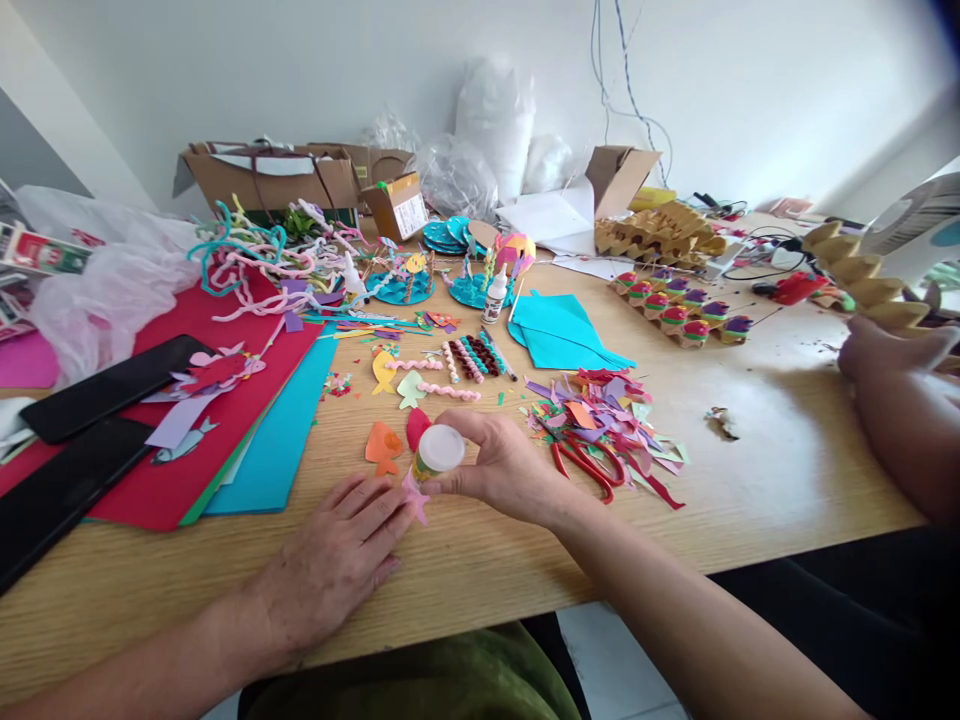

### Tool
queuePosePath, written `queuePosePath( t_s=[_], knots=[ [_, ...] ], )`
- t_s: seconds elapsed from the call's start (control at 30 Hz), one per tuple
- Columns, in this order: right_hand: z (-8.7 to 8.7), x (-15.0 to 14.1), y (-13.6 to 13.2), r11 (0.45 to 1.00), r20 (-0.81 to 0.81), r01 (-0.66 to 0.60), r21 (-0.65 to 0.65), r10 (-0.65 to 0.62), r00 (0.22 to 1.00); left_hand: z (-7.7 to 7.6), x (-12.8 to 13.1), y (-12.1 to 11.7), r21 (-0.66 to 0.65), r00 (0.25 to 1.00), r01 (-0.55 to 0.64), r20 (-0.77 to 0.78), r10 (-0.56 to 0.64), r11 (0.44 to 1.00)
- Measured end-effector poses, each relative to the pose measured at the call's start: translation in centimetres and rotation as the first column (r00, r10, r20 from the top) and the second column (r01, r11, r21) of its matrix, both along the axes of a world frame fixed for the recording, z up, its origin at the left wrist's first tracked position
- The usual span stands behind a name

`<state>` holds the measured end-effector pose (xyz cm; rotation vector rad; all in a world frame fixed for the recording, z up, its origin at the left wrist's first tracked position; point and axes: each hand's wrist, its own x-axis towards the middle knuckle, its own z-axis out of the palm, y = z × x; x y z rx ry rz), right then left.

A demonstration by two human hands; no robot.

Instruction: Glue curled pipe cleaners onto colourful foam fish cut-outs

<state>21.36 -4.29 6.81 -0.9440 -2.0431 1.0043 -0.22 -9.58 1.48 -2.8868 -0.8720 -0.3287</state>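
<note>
My right hand grips a small yellow-sided jar with a round white end facing up, thumb and forefinger around it. The jar is tilted above a pink paper fish. My left hand lies flat on the table, fingers stretched out, its fingertips at the pink fish's left edge. Just beyond are an orange paper fish and a red paper piece, partly behind the jar. Farther back lie a yellow paper fish and a pale green one, each beside a twisted pink strand.
Red-handled scissors lie by colourful paper scraps at right. Coloured sheets and black phones cover the left. A glue bottle stands behind. Another person's hand is by an egg carton at far right.
</note>
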Motion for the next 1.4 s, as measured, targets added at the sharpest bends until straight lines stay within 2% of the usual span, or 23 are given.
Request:
queuePosePath(
  t_s=[0.6,1.13,1.4],
  knots=[
    [-0.18,0.24,0.06,1.0,0.021,-0.005,0.017,0.005,1.0,-0.03,-0.1,0.03,0.005,1.0,-0.001,0.014,0.0,1.0],
    [0.12,0.48,-0.2,0.998,0.05,0.04,0.039,-0.041,0.998,-0.23,-0.14,0.02,-0.002,0.999,0.002,0.043,-0.002,1.0],
    [0.05,0.22,-0.3,0.997,0.053,0.028,0.067,-0.031,0.998,-0.16,-0.1,0.08,0.014,1.0,0.016,0.007,-0.016,1.0]
  ],
)
